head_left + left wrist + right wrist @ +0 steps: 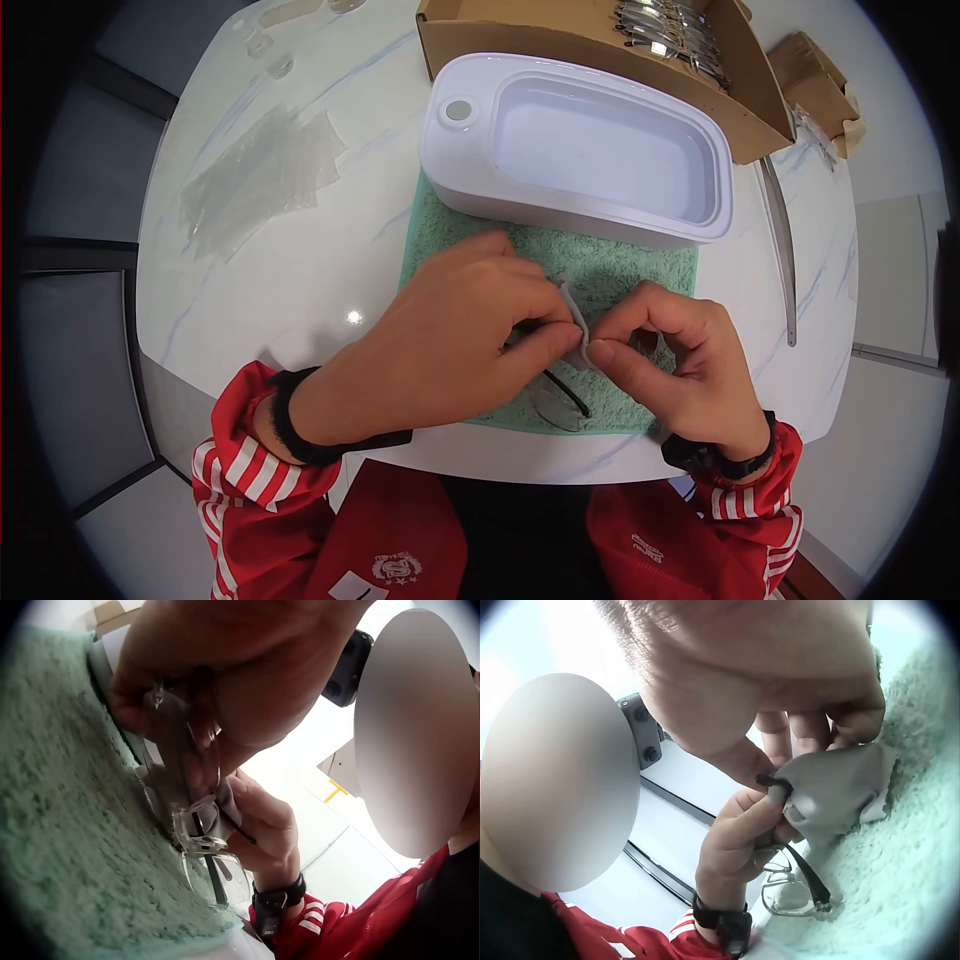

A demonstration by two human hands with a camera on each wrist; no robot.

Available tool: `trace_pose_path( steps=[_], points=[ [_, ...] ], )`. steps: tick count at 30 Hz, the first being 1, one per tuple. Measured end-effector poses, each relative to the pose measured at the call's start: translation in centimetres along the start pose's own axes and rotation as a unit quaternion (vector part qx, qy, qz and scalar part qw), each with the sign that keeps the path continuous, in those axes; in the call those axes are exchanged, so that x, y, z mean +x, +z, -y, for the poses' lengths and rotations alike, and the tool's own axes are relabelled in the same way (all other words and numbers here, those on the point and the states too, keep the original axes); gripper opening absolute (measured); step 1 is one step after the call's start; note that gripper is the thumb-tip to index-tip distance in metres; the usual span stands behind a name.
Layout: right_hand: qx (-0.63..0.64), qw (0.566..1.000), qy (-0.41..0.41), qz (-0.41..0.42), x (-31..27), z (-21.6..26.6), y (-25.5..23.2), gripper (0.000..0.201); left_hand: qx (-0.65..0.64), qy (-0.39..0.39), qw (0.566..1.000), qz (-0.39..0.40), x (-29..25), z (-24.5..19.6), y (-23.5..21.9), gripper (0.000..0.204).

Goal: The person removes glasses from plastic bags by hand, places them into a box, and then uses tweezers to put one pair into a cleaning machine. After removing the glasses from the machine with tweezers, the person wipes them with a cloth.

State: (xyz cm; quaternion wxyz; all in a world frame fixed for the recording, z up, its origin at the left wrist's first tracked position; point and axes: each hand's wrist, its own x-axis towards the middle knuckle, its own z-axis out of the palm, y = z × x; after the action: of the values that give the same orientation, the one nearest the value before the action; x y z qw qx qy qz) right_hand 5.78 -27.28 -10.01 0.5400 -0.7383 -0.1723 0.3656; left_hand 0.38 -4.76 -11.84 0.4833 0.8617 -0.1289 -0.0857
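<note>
A pair of eyeglasses (556,402) with clear lenses and dark temples is held low over the green towel (620,262). My left hand (470,325) grips the eyeglasses, its thumb and forefinger also at a grey cleaning cloth (574,310). Facing it from the right, my right hand (680,365) pinches the cloth between thumb and forefinger. In the right wrist view, the cloth (836,787) hangs around a temple, whose dark tip (774,781) pokes out by the fingers. The frame's front (217,874) hangs below both hands in the left wrist view.
Behind the hands a white tub (455,185) with liquid in it stands on the towel's far part. A cardboard box (520,30) holding several eyeglasses is beyond it. Clear plastic bags (255,185) lie at left, a thin metal strip (780,250) at right.
</note>
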Motion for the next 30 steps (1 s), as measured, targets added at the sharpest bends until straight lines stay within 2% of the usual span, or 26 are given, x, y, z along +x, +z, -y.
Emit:
trace_pose_path(
  steps=[9, 11, 15, 17, 27, 30],
  points=[
    [-0.025, 0.999, -0.035, -0.031, 0.0, -1.2, -0.1, 0.008, -0.025, -0.021, 0.999, 0.027, -0.6, 0.5, -1.1, 0.009],
    [-0.058, 0.996, -0.032, -0.059, -0.2, -1.3, -0.2, 0.008, -0.033, -0.053, 0.996, 0.058, -0.6, 0.4, -1.5, 0.010],
    [-0.081, 0.991, -0.068, -0.082, -0.2, -1.6, -0.6, 0.008, -0.063, -0.078, 0.994, 0.052, -0.7, 0.7, -1.7, 0.011],
    [-0.089, 0.988, -0.077, -0.095, -0.1, -1.5, -0.6, 0.008, -0.096, -0.160, 0.980, 0.075, -0.7, 0.3, -2.1, 0.012],
    [-0.168, 0.970, -0.147, -0.096, -0.1, -0.6, -0.8, 0.009, -0.118, -0.119, 0.985, 0.041, -0.9, 1.2, -2.5, 0.013],
    [-0.152, 0.974, -0.141, -0.089, 0.0, -0.7, -0.5, 0.008, -0.168, -0.124, 0.976, 0.064, -0.9, 1.5, -2.8, 0.015]
  ],
)
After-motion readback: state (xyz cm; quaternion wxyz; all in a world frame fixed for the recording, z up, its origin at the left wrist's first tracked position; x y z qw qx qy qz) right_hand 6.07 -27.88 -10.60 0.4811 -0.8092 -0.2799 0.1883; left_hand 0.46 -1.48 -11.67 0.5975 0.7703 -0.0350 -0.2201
